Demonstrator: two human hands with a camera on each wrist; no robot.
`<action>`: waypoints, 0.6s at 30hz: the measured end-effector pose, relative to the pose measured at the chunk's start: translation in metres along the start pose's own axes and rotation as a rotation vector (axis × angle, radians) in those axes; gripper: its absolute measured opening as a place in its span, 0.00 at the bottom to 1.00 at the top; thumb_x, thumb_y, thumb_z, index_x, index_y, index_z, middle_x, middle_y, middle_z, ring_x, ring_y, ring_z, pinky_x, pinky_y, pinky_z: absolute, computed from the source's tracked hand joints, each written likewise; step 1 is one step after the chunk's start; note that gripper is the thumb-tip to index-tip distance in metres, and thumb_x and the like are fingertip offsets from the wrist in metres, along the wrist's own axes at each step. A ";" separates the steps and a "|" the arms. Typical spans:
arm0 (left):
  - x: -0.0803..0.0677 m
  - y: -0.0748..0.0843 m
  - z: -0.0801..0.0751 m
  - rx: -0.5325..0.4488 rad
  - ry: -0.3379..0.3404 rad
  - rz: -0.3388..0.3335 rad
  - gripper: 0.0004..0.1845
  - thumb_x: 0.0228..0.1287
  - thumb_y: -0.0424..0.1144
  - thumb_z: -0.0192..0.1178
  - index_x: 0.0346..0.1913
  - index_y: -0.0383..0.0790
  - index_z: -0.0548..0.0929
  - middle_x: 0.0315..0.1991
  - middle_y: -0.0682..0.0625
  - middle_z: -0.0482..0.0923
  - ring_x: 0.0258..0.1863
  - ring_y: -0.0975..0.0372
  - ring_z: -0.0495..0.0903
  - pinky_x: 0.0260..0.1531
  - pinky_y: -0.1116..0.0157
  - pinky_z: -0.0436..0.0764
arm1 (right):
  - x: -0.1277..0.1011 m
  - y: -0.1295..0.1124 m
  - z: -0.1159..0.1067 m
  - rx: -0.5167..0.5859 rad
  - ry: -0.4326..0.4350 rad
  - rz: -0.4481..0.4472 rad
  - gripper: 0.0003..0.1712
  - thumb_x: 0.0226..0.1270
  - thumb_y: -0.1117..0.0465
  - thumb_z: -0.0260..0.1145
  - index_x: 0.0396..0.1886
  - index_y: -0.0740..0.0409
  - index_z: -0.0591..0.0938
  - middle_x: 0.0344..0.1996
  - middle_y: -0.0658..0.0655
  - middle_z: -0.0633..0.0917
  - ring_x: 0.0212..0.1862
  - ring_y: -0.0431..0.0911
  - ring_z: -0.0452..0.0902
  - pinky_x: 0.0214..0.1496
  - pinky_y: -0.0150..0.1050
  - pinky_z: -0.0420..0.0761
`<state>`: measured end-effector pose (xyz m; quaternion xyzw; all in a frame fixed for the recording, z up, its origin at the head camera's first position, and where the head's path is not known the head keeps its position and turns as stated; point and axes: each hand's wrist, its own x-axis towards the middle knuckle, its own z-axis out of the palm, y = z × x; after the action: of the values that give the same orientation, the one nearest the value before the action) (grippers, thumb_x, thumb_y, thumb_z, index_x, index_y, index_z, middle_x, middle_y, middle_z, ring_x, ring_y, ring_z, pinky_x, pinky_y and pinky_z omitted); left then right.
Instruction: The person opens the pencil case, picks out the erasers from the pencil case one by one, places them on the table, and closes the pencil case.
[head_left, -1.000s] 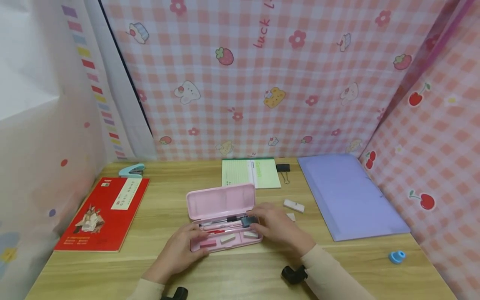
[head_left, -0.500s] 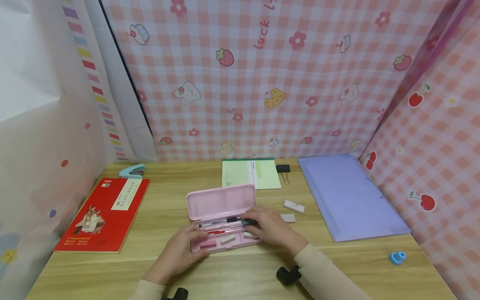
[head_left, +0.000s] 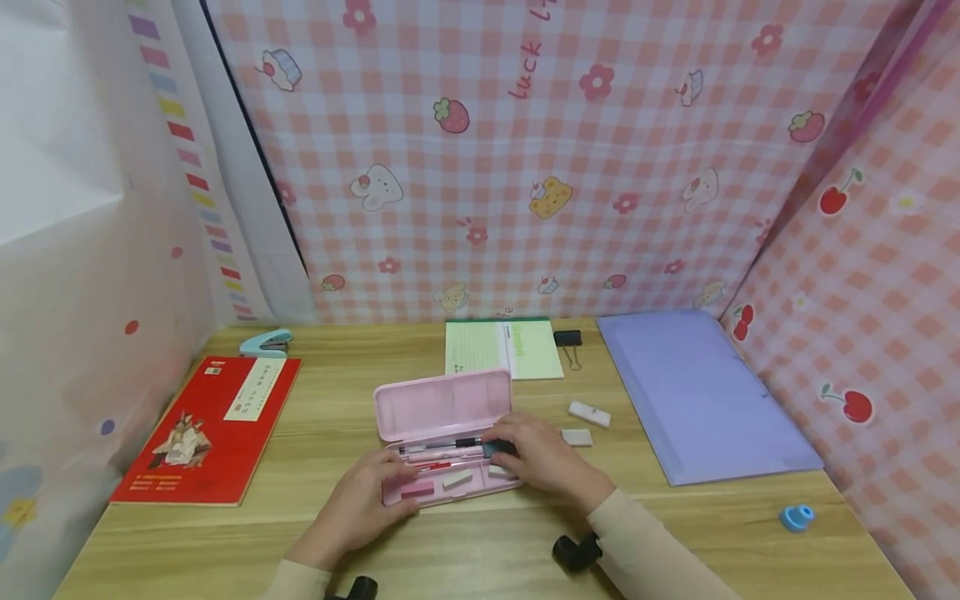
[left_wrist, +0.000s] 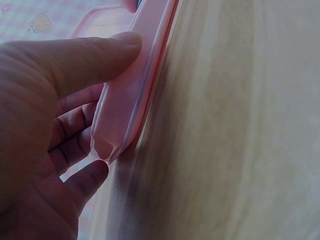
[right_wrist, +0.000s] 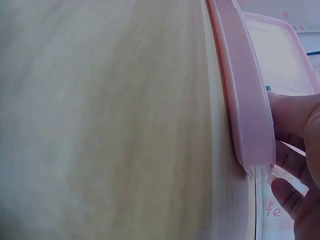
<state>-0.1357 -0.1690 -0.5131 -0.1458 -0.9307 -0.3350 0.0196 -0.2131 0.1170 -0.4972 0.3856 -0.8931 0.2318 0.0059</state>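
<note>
A pink pencil case (head_left: 442, 402) lies with its lid raised. My left hand (head_left: 362, 498) grips its left end, thumb along the front wall in the left wrist view. At the case's right end, my right hand (head_left: 542, 454) reaches over the rim and pinches a small dark grey block (head_left: 498, 448), partly hidden by the fingers. Inside the case are a black-gripped pen (head_left: 467, 442), a red pen (head_left: 441, 467), a pink-red eraser (head_left: 417, 490) and a white eraser (head_left: 457, 479). Another pale piece (head_left: 498, 472) sits in the right compartment.
Two white erasers, one nearer (head_left: 577, 437) and one farther (head_left: 589, 413), lie right of the case. Behind are a green notepad (head_left: 480, 348) and binder clip (head_left: 567, 338). A red book (head_left: 210, 433) and stapler (head_left: 266, 342) stand left; a purple folder (head_left: 697, 400) and blue cone (head_left: 797, 517) right.
My right hand has shifted slightly left, its fingers now covering more of the dark grey block. The nearer white eraser has come into full view. My left hand has stayed on the case.
</note>
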 end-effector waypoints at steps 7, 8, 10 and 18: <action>-0.001 0.000 0.000 -0.002 0.001 -0.005 0.21 0.46 0.44 0.76 0.47 0.48 0.86 0.49 0.56 0.76 0.51 0.61 0.73 0.56 0.53 0.73 | -0.005 -0.001 -0.006 0.082 0.001 0.052 0.16 0.66 0.56 0.66 0.53 0.50 0.83 0.49 0.44 0.80 0.52 0.38 0.74 0.56 0.39 0.76; -0.001 0.000 0.000 0.003 0.003 0.000 0.21 0.46 0.44 0.76 0.47 0.48 0.86 0.49 0.55 0.76 0.52 0.60 0.73 0.56 0.53 0.73 | -0.006 -0.001 -0.009 0.098 0.005 0.073 0.16 0.66 0.56 0.66 0.53 0.49 0.82 0.50 0.44 0.80 0.53 0.38 0.74 0.57 0.40 0.76; -0.001 0.000 0.000 0.008 0.007 0.008 0.21 0.46 0.44 0.76 0.47 0.48 0.86 0.49 0.54 0.77 0.52 0.60 0.73 0.56 0.52 0.73 | -0.009 0.002 -0.014 0.115 0.025 0.100 0.17 0.66 0.57 0.66 0.54 0.48 0.82 0.51 0.44 0.79 0.55 0.39 0.73 0.58 0.41 0.75; -0.001 0.000 0.000 0.013 0.011 0.021 0.21 0.46 0.44 0.76 0.47 0.48 0.86 0.49 0.55 0.77 0.51 0.59 0.74 0.55 0.52 0.74 | -0.017 0.035 -0.033 0.037 0.145 0.110 0.15 0.62 0.60 0.70 0.49 0.54 0.84 0.44 0.48 0.82 0.48 0.43 0.77 0.52 0.43 0.79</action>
<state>-0.1351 -0.1697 -0.5131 -0.1537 -0.9310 -0.3296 0.0294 -0.2306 0.1634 -0.4855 0.3184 -0.9057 0.2753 0.0509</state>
